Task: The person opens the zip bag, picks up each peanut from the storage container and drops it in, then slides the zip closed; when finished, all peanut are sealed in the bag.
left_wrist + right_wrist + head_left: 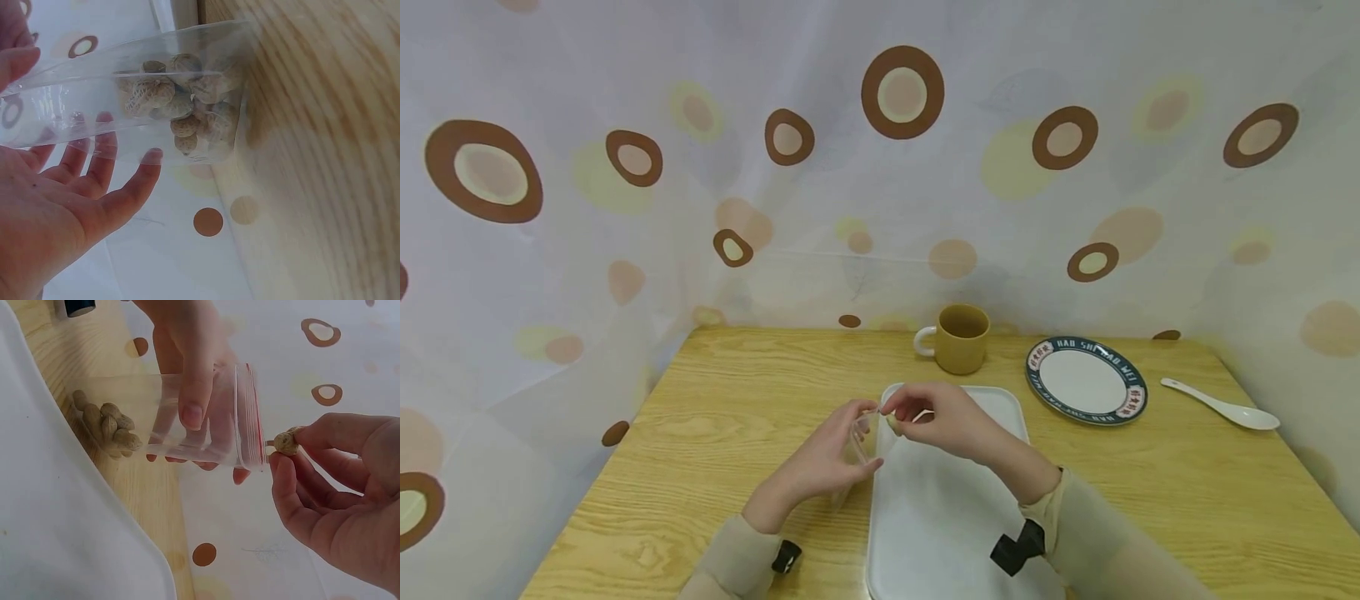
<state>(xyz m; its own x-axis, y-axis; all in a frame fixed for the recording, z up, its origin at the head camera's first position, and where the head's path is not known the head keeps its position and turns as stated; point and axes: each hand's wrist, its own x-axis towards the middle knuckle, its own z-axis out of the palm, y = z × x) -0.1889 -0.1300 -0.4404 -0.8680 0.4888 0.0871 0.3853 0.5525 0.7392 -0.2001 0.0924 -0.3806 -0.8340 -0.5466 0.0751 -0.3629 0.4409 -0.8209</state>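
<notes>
A clear zip bag (140, 394) with a red line along its mouth stands upright over the table, left of the tray. Several unshelled peanuts (110, 425) lie at its bottom. My left hand (831, 454) holds the bag, thumb on one side and fingers on the other. At the bag's mouth, my right hand (943, 421) pinches a single peanut (287, 444) between thumb and fingertips. The left wrist view shows the bag's lower end close to the wooden surface, with the left fingers (134, 184) along its side.
Under the right arm lies a white tray (940, 517) on the wooden table (700, 417). Behind it stands a yellow mug (961, 346) with a white handle. To the right are a blue-rimmed plate (1082, 379) and a white spoon (1243, 414). A patterned curtain (820, 192) encloses the table.
</notes>
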